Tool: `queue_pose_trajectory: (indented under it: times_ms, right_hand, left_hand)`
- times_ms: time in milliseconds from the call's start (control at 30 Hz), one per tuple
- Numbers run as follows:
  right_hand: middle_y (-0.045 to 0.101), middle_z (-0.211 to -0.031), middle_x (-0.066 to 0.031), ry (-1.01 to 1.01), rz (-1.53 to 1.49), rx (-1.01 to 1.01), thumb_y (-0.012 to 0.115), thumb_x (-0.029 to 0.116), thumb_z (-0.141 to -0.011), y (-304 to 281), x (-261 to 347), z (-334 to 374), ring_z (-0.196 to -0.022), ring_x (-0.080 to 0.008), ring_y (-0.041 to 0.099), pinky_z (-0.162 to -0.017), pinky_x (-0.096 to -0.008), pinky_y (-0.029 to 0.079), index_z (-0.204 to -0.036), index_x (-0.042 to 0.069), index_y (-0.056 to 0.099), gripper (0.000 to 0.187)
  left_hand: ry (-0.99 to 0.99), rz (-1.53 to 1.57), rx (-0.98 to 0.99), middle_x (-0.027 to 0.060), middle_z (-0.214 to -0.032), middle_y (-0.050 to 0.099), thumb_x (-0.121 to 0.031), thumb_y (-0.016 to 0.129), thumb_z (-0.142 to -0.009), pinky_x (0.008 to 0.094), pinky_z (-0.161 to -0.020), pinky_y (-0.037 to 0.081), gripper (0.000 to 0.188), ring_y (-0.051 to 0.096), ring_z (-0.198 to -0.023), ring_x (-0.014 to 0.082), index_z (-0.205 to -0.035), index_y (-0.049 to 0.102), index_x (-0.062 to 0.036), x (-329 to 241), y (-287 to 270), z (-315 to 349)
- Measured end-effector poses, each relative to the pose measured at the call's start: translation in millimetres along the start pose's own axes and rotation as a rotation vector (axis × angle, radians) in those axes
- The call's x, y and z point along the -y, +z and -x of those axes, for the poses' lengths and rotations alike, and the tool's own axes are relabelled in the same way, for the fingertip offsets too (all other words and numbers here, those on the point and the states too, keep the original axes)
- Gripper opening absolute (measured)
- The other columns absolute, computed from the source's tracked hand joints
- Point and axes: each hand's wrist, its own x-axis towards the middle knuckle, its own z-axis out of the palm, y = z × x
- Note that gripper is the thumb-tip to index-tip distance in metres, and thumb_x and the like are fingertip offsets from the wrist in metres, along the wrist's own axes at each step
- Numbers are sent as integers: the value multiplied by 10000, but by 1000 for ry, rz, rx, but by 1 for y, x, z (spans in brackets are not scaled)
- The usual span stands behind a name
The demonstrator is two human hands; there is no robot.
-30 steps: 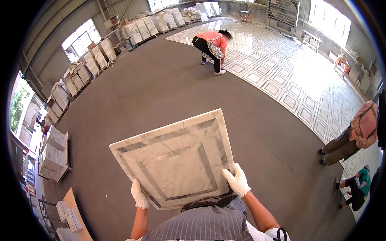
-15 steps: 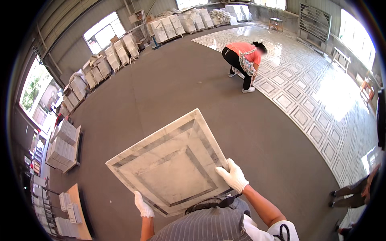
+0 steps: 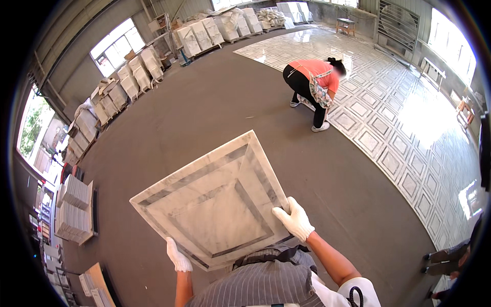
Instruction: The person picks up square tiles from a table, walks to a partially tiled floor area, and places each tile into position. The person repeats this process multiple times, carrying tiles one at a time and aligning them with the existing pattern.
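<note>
A square marble tile [image 3: 215, 215], white with grey bands forming one frame inside another, is held tilted in front of my waist. My left hand [image 3: 177, 256], in a white knit glove, grips its lower left edge. On the right edge, my right hand [image 3: 295, 220], gloved the same way, has its thumb over the face; its other fingers are hidden behind the tile. My striped grey apron [image 3: 250, 281] touches the near edge.
Ahead to the right, a person in an orange top [image 3: 313, 84] bends at the edge of a patterned tile floor [image 3: 388, 123]. Stacked tiles on a pallet [image 3: 76, 210] stand left, wrapped stacks [image 3: 199, 38] along the back wall. Another person's legs [image 3: 447, 256] show at right.
The view has moved forward across the grey floor, so the bending person appears nearer and the pallets at left have shifted outward. Both hands keep the tile in nearly the same position.
</note>
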Motion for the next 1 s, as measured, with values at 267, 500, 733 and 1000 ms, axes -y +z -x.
queue_pose_trajectory:
  times_ms: [267,500,733,1000]
  right_hand:
    - [584,-762,-188,101,-45,-98,631,453,-823,-15,27,-144,-721,-344,572,-683,-417,449,-880,33,486,448]
    - [607,-814,-211,72,-94,-73,633,449,-835,-52,50,-291,-769,-364,598,-714,-409,461,-938,30,517,447]
    - [615,-859,-232,-14,-50,63,633,470,-838,-104,87,-461,-809,-381,611,-725,-420,472,-1004,31,531,480]
    - [609,-838,-225,-25,-66,57,635,478,-833,-112,107,-600,-802,-387,603,-719,-421,470,-967,37,530,473]
  left_hand:
    - [-83,-66,173,112,-1310,495,-472,487,-949,376,-1006,366,619,472,-1183,247,-1324,442,19,-7,131,-146]
    - [-82,-12,135,110,-1290,517,-421,470,-967,362,-993,386,569,503,-1149,236,-1316,454,28,8,248,-231]
    - [-50,31,15,124,-1392,432,-450,457,-969,375,-1060,317,628,417,-1256,261,-1374,393,26,18,358,-301]
    - [-110,1,24,132,-1431,392,-478,454,-963,386,-1077,294,675,388,-1287,274,-1409,347,16,24,440,-406]
